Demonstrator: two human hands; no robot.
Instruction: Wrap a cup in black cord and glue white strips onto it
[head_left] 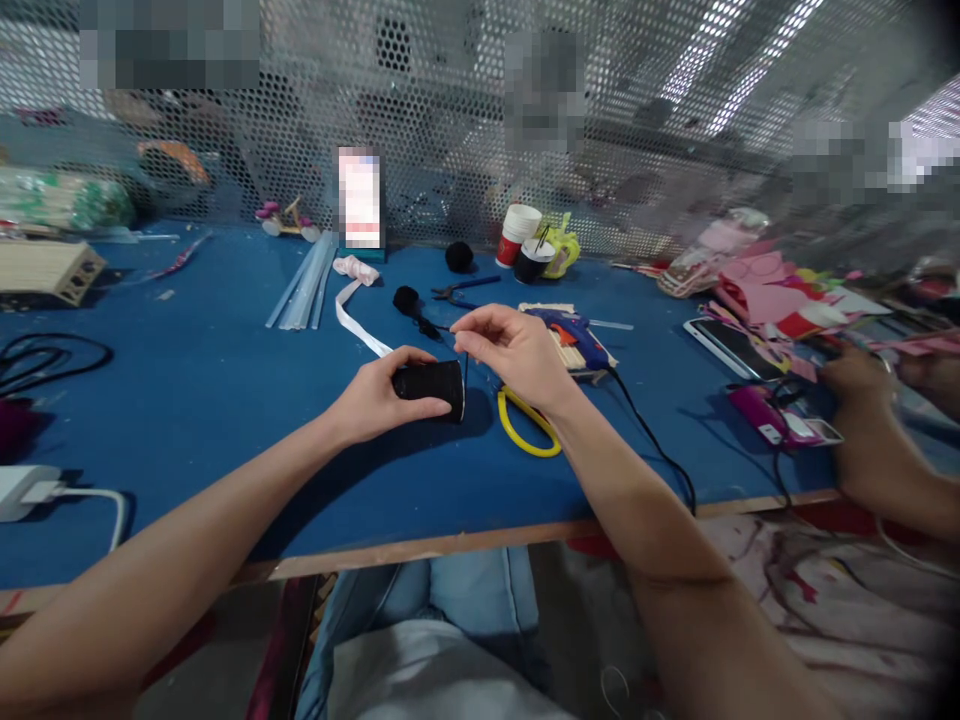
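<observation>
My left hand (375,400) is wrapped around a black paper cup (433,385) lying on its side on the blue table (210,400). Its white rim faces right. My right hand (514,350) hovers just above and right of the cup's mouth, thumb and forefinger pinched together on something thin and dark that I cannot make out. Yellow-handled scissors (525,428) lie on the table under my right wrist.
A blue glue gun (571,335) with a black cord lies behind my right hand. Black pom-poms (459,256), pliers (461,290), white ribbon (358,318), clear glue sticks (304,285) and cups (525,245) sit further back. Another person's hand (862,380) works at the right beside phones and pink craft sheets (757,285).
</observation>
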